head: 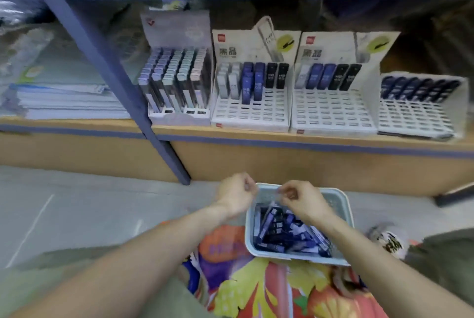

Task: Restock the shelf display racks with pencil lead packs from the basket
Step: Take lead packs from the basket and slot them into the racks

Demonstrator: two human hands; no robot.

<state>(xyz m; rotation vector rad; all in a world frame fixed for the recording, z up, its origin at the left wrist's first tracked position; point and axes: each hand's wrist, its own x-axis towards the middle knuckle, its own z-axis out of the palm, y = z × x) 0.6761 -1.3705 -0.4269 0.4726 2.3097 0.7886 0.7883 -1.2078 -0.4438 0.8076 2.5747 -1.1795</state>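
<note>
Basket: the pale basket (341,204) sits low in front of the shelf (256,132), on a bright patterned sheet (256,289), within easy reach of both arms.
Lead packs: a loose heap of blue and black pencil lead packs (284,230) lies in the basket, not yet on the racks.
Left hand: the left hand (237,193) hangs over the basket's far left corner, fingers curled in a pinch; what it nips is too blurred to name, perhaps clear wrapping.
Right hand: the right hand (298,198) faces it just above the packs, fingers curled likewise; I cannot tell what it holds, though the two look to be pulling something thin between them.
Racks: four display racks stand side by side on the shelf. The left rack (177,86) is nearly full; the second rack (252,102), third rack (331,104) and right rack (420,109) hold packs only in their back rows, so the front slots await stock.
Step in hand: likely opening a bundle before loading.
Beside: stacked paper (69,102) fills the neighbouring bay.
</note>
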